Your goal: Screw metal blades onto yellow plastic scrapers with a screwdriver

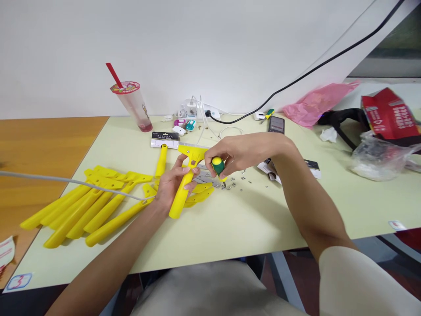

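Observation:
My left hand [169, 186] is wrapped round a yellow scraper [181, 195], its wide head tilted up and away from me. A pale blade edge shows along the far side of that head. In my right hand [235, 153] is a short screwdriver [218, 166] with a green and yellow handle, its tip pointing down toward the table. The fingers of this hand are close to the right end of the scraper head; whether they touch it I cannot tell. Small metal screws and nuts [233, 180] lie scattered below the screwdriver. Yellow scraper parts [200, 195] lie behind my left hand.
Several yellow scraper handles [88, 197] are piled at the left. A tilted cup with a red straw [133, 103] stands at the back, left of a power strip [197, 115]. A dark handheld device [276, 125], pink bag [317, 103] and red package [390, 114] are at the right.

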Motion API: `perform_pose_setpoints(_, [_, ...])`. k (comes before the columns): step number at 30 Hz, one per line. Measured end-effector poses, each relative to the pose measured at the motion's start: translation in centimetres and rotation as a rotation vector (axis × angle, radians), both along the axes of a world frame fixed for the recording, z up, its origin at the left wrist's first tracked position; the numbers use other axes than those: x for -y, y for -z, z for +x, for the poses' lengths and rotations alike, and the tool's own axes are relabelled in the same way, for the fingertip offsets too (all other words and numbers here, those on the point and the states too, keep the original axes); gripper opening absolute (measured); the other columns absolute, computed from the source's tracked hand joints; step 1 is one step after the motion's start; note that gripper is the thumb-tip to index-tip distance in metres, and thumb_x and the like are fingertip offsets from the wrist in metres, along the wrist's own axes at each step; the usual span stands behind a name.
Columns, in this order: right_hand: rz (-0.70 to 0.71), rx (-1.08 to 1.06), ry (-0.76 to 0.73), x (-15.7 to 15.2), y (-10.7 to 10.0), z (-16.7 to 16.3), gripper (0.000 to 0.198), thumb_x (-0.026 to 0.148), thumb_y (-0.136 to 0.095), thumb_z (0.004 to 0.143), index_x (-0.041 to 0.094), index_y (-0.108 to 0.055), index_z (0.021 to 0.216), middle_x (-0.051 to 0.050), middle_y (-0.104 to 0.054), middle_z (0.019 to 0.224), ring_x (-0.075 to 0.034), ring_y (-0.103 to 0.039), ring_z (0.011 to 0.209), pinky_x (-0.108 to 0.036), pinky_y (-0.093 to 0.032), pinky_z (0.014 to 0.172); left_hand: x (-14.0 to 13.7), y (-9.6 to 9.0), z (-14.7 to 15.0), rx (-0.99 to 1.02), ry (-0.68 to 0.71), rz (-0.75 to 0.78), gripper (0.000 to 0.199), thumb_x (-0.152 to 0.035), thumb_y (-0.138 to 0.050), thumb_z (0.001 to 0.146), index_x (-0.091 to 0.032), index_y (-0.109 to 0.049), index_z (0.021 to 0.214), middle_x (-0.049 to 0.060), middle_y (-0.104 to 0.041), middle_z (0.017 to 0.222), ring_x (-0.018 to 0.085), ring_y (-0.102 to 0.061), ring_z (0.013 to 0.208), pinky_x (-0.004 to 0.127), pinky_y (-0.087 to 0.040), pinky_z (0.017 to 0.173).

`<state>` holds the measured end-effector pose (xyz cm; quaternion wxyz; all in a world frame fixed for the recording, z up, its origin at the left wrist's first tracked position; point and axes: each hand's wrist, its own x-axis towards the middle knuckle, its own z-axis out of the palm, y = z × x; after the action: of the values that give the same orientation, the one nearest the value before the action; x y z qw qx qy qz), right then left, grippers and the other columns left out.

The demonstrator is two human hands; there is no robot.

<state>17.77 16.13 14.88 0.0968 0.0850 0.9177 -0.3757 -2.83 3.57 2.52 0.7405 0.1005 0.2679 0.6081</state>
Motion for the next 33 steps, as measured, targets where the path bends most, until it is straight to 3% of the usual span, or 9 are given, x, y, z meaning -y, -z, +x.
perform_pose_setpoints(9, [0.011, 0.037, -0.006, 0.1, 0.3, -0.2, 0.006, 0.024, -0.077, 0.095, 0.021, -0.075, 0.099, 0.001, -0.074, 0.089, -0.014, -0.056, 0.072, -0.029, -0.041, 0.069, -0.1, 0.2, 0.0, -0.002, -0.008, 0.013, 0.050, 0.000, -0.080, 0.074, -0.027, -0.066, 0.113, 0.003, -0.067, 0.106, 0.011, -0.071, 0.080, 0.011, -0.041, 0.043])
perform_pose_setpoints(16, [0.054, -0.002, 0.010, 0.2, -0.5, 0.6, 0.008, 0.028, -0.078, 0.098, 0.022, -0.077, 0.103, -0.001, -0.080, 0.098, -0.015, -0.066, 0.077, -0.028, -0.047, 0.070, -0.1, -0.1, 0.1, -0.030, -0.023, -0.022, 0.053, -0.001, -0.079, 0.072, -0.028, -0.066, 0.116, 0.003, -0.065, 0.109, 0.010, -0.070, 0.079, 0.011, -0.041, 0.043])
perform_pose_setpoints(23, [0.188, -0.129, 0.127, 0.8, -2.7, 2.8, 0.011, 0.031, -0.080, 0.099, 0.025, -0.080, 0.108, 0.000, -0.081, 0.098, -0.015, -0.070, 0.077, -0.027, -0.052, 0.067, -0.5, 0.3, 0.1, -0.029, -0.014, -0.050, 0.051, 0.000, -0.078, 0.075, -0.026, -0.065, 0.117, 0.006, -0.066, 0.120, 0.012, -0.071, 0.083, 0.012, -0.044, 0.045])
perform_pose_setpoints(28, [0.207, -0.245, 0.303, 1.7, -4.4, 4.4, 0.013, 0.035, -0.081, 0.097, 0.030, -0.080, 0.109, -0.001, -0.083, 0.106, -0.023, -0.077, 0.087, -0.040, -0.063, 0.071, -0.6, 0.5, 0.4, -0.025, 0.002, -0.089, 0.047, 0.000, -0.077, 0.078, -0.024, -0.065, 0.116, 0.009, -0.068, 0.121, 0.013, -0.072, 0.084, 0.012, -0.045, 0.048])
perform_pose_setpoints(33, [0.226, -0.463, 0.383, 1.9, -4.2, 5.1, 0.019, 0.044, -0.083, 0.098, 0.032, -0.081, 0.112, -0.005, -0.084, 0.112, -0.027, -0.079, 0.099, -0.042, -0.068, 0.079, -0.4, 0.6, 0.6, -0.010, -0.003, -0.106, 0.045, 0.000, -0.075, 0.080, -0.024, -0.063, 0.117, 0.010, -0.070, 0.121, 0.012, -0.072, 0.083, 0.011, -0.044, 0.048])
